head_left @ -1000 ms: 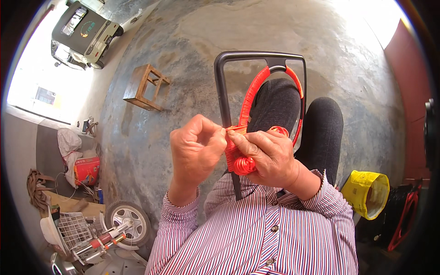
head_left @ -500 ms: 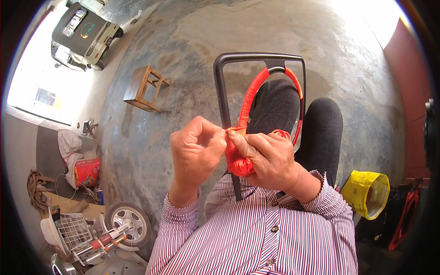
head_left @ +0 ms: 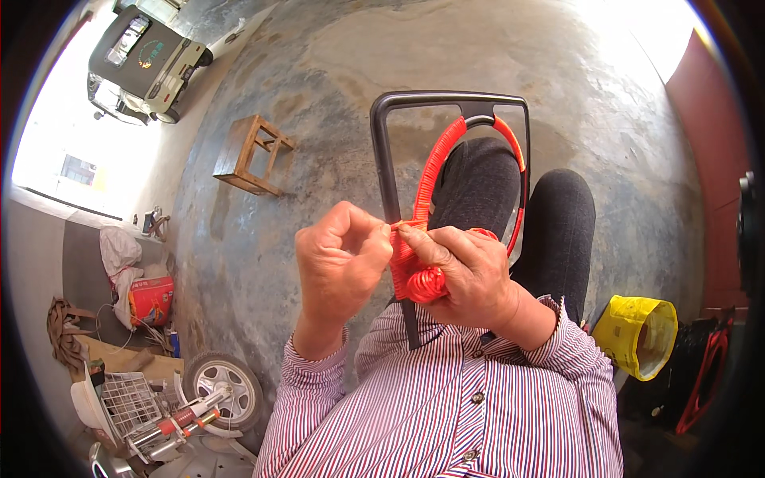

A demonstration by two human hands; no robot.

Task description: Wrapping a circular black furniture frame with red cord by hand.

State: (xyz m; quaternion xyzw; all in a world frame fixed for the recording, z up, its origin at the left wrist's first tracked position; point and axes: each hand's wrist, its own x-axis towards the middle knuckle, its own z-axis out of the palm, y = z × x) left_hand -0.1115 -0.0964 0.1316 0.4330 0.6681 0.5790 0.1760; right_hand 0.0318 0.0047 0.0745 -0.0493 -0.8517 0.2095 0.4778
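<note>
A black metal frame (head_left: 386,159) with an inner ring rests on my lap. Red plastic cord (head_left: 431,175) is wound closely round much of the ring and the joint by the frame's left bar. At that joint my left hand (head_left: 344,259) pinches a strand of the cord between thumb and forefinger. Beside it, my right hand (head_left: 470,275) grips the same strand near the joint, with a coiled bundle of red cord (head_left: 426,284) under its fingers. The far side of the bundle is hidden by the right hand. A short bare gap shows at the ring's top.
A wooden stool (head_left: 251,155) lies tipped on the concrete floor. A yellow bag (head_left: 636,338) stands open by my right side. At lower left are a wheel (head_left: 225,392) and a white wire basket (head_left: 131,405). A three-wheeled vehicle (head_left: 143,64) is parked at far left.
Both hands stay almost in place, still pinching the strand at the joint. The coiled cord bundle under my right hand has shifted slightly up and to the right.
</note>
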